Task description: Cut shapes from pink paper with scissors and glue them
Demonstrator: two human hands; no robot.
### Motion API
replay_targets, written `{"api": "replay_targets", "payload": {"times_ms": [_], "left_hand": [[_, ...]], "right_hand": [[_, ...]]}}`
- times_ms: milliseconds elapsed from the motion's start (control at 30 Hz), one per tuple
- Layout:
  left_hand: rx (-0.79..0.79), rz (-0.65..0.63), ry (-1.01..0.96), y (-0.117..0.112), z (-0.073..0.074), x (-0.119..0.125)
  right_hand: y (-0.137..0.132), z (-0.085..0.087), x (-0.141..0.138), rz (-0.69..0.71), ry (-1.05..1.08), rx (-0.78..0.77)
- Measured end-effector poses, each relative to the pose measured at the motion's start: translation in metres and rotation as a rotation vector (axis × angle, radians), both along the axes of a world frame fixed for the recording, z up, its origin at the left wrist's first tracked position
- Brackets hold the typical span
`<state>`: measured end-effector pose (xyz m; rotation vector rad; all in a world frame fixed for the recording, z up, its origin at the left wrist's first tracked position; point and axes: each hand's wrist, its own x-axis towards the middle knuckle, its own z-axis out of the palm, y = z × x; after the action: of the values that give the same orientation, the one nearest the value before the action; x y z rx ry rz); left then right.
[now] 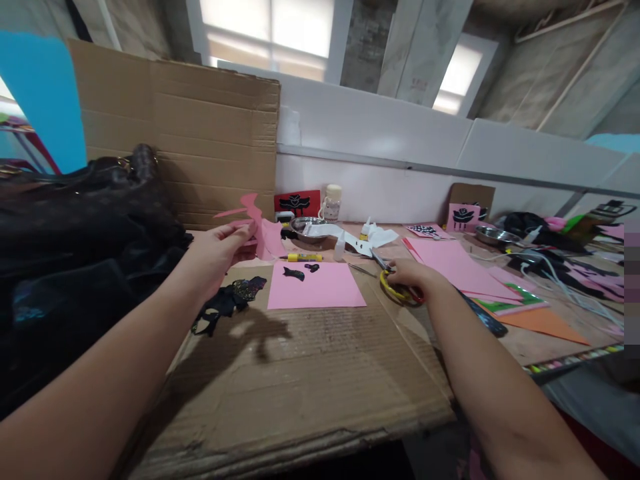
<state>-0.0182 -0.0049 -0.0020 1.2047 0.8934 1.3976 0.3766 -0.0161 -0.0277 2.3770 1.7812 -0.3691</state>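
Observation:
My left hand (223, 245) is raised above the cardboard-covered table and pinches a cut piece of pink paper (260, 230) between thumb and fingers. To the right, my right hand (407, 275) rests on the table with its fingers closed around the yellow handles of a pair of scissors (395, 288), whose blades point away toward the wall. Between the two hands lies a flat pink sheet (320, 287) with two small black cut-outs (295, 273) on it.
A black bag (75, 253) fills the left side. Black scraps (230, 300) lie beside it. A yellow glue stick (303, 257), metal dish (307, 225), small bottle (333, 202) and white paper scraps sit behind. More pink and orange sheets (460, 267) lie right. Upright cardboard (190, 133) stands behind.

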Motion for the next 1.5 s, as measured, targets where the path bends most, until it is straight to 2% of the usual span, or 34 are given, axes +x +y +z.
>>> {"api": "replay_targets", "payload": {"times_ms": [200,367,433,500,733,933,1067,1233,1367,1500], "left_hand": [[0.013,0.001,0.039,0.001,-0.001,-0.001],[0.021,0.029,0.058,0.001,-0.001,-0.001],[0.027,0.03,0.062,0.001,-0.002,-0.001],[0.035,0.025,0.065,0.002,-0.003,-0.001],[0.052,0.0,0.076,0.002,-0.004,-0.001],[0.044,0.004,0.059,0.003,-0.005,-0.001],[0.048,-0.005,0.053,0.004,-0.004,-0.002],[0.04,-0.008,0.018,0.002,0.0,-0.003],[0.036,0.0,0.012,0.002,0.0,-0.004],[0.052,0.014,0.028,0.002,0.001,-0.005]], "right_hand": [[0.001,-0.002,0.003,-0.021,0.001,0.052],[0.006,0.0,-0.007,-0.041,-0.066,0.31],[0.007,-0.001,-0.01,-0.027,-0.071,0.36],[0.005,-0.003,-0.01,-0.016,-0.06,0.34],[-0.002,0.001,-0.003,-0.055,0.036,0.068],[-0.003,0.003,-0.008,-0.175,0.154,0.066],[-0.021,0.017,-0.004,-0.189,0.308,0.214],[-0.038,0.035,-0.007,-0.089,0.456,0.568],[-0.029,0.028,-0.033,0.075,0.522,0.774],[-0.023,0.016,-0.065,0.242,0.549,0.774]]}}
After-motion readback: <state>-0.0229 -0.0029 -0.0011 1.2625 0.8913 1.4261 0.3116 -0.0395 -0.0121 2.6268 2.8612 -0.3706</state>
